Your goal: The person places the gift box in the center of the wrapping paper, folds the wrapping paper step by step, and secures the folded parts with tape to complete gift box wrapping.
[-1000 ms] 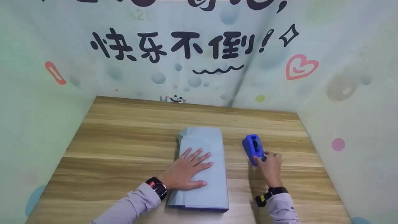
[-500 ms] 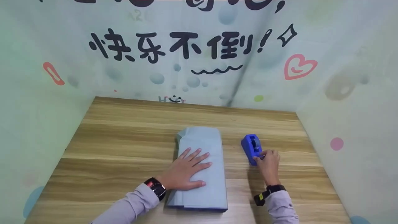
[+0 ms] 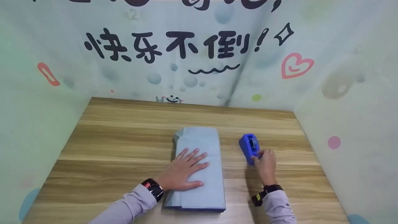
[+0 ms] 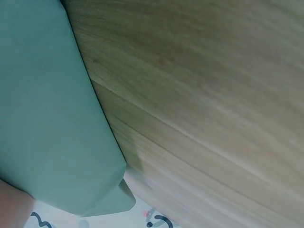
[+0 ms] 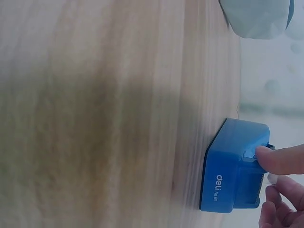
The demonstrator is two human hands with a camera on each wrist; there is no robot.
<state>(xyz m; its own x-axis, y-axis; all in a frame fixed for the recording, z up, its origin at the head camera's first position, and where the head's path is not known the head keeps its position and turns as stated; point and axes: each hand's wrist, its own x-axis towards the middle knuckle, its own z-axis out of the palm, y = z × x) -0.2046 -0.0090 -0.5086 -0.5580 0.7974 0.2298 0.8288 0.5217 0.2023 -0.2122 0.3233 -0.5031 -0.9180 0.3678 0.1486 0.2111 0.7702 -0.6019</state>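
Observation:
A box-shaped package wrapped in pale blue paper [image 3: 200, 138] lies lengthwise on the table, with folded paper flaps along its left side. My left hand [image 3: 183, 172] rests flat on top of it, fingers spread. To the package's right stands a blue tape dispenser [image 3: 248, 149] holding a roll of tape [image 3: 253, 143]. At the dispenser's near end, my right hand [image 3: 266, 165] has thumb and fingers curled at the cutter. In the right wrist view a small bit of clear tape [image 5: 272, 179] shows between the thumb [image 5: 282, 160] and fingertips.
The wood-grain table [image 3: 124, 124] runs back to a printed backdrop [image 3: 199, 84], with pale side walls left and right. Both wrists wear black straps, and the sleeves are light lilac.
The right thumb and fingers have drawn closer together at the dispenser's near end. The left hand stays flat on the package. The whole head view has drifted slightly.

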